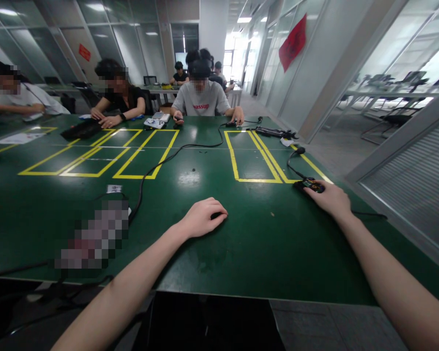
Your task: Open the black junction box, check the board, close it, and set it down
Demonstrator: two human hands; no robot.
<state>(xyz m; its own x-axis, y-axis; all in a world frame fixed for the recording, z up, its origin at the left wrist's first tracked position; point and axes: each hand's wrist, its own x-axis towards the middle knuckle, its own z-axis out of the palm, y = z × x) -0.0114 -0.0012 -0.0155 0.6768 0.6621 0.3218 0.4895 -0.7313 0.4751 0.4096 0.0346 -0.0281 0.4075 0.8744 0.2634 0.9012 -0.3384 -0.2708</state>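
Observation:
My right hand [332, 197] rests at the table's right side, its fingers and thumb closed on a small black device with coloured markings [307, 185]. A black cable with a round plug end [298, 151] lies just beyond that device. Near the middle of the green table [190, 258], my left hand [207, 218] lies with its fingers curled in against the thumb. A dark patch shows between thumb and fingers, and I cannot tell whether it is an object or shadow.
Yellow tape rectangles [256, 181] mark the table. A long black cable [142, 190] runs from a blurred-out object [95, 236] at left toward a seated person [205, 95] opposite. A black folded stand [274, 132] lies at far right, a black tray [81, 129] at far left.

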